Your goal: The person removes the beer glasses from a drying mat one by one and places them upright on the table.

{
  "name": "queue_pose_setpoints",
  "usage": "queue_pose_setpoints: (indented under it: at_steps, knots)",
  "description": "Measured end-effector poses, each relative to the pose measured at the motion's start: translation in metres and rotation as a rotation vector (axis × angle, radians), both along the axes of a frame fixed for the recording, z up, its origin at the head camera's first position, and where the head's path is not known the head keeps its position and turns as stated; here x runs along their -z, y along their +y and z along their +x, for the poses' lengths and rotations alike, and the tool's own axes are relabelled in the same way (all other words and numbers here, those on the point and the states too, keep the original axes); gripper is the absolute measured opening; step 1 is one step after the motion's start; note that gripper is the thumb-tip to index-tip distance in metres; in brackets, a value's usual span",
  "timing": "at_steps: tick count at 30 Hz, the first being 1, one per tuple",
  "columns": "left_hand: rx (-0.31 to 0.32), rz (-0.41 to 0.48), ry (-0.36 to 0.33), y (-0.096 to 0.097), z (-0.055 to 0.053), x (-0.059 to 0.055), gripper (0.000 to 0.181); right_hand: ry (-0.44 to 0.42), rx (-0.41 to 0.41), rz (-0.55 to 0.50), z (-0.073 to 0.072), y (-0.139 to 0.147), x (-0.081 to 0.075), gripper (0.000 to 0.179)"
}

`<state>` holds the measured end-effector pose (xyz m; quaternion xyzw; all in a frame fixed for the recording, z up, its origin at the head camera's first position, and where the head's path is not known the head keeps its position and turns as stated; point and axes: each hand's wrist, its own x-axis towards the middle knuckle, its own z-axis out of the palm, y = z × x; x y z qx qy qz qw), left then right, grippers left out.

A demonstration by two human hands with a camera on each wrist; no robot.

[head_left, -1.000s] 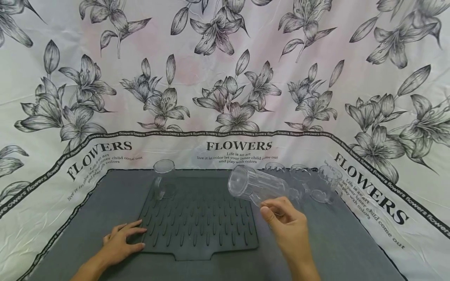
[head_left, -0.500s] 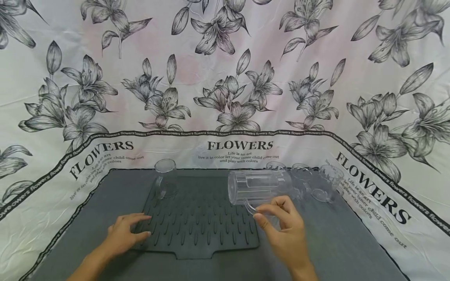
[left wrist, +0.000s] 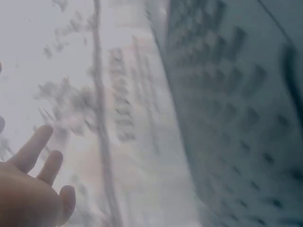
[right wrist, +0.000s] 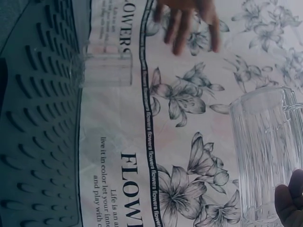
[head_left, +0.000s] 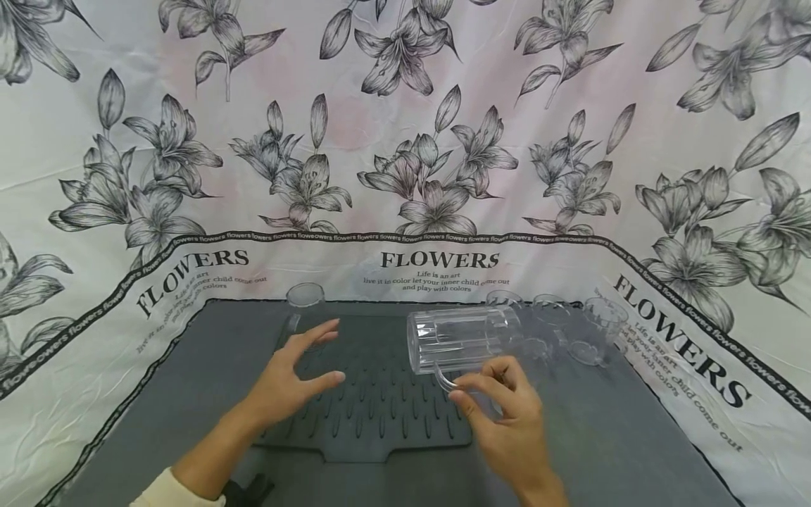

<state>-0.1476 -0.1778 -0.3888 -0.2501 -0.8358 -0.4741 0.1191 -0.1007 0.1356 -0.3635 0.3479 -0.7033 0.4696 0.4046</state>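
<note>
My right hand (head_left: 507,422) pinches the handle of a clear ribbed mug (head_left: 465,338) between thumb and fingers. The mug lies sideways in the air over the right part of a dark ridged drying mat (head_left: 386,401). In the right wrist view the same mug (right wrist: 262,156) fills the lower right, fingertips at its side. My left hand (head_left: 285,384) is raised over the mat's left part, fingers spread and holding nothing. Behind it another clear mug (head_left: 305,297) stands on the mat's back left corner, its lower part mostly hidden by that hand.
Several clear mugs (head_left: 595,338) stand at the table's back right, partly overlapped by the held mug. The grey table (head_left: 633,436) borders a flower-printed cloth (head_left: 437,176) at the back and sides. A small black object (head_left: 253,489) shows beneath the left wrist.
My left hand has lifted from the mat's left edge and moved right and forward over it. The mug in my right hand has turned from tilted to nearly level.
</note>
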Motion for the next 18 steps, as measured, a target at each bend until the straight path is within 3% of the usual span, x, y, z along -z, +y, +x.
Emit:
queue_pose_setpoints:
  at_steps: [7,13,18]
  knots:
    - [0.148,-0.009,0.073,0.046,-0.002,-0.023,0.087,0.008,0.004,0.011,-0.001,-0.004,0.005,0.019]
    - [0.199,-0.067,0.152,0.067,-0.004,-0.031,0.092,0.024,0.008,0.023,-0.002,-0.006,0.012,0.022]
    - [0.192,-0.107,0.219,0.075,-0.004,-0.033,0.091,0.025,-0.009,0.024,-0.003,-0.008,0.018,0.018]
